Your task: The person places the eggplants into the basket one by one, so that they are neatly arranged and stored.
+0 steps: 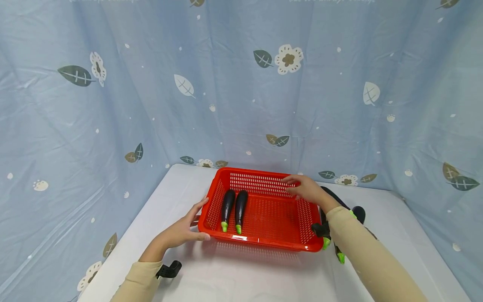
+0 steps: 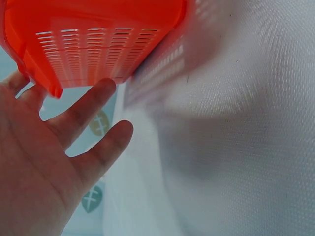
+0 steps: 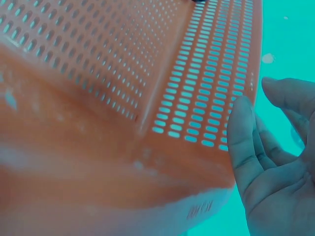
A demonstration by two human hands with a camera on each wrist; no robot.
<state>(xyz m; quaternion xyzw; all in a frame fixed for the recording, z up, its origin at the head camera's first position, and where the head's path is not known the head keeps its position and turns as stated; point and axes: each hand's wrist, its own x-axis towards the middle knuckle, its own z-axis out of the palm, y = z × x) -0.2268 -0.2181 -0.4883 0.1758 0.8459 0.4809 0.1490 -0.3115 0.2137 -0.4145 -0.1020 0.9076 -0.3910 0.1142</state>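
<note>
We see the left hand (image 1: 183, 230), fingers spread, touching the red basket (image 1: 269, 218) at left; the right hand (image 1: 308, 191), fingers loosely parted, by its far-right corner.

I see a white table (image 1: 260, 279) with a woven-looking surface, and behind its far edge and along both its sides, a pale blue curtain (image 1: 234, 117). High above the table's far edge I make out a white flower (image 1: 289, 59); left of the table, a pale paw print (image 1: 40, 185); beyond its right side, paired leaves (image 1: 464, 183).
</note>
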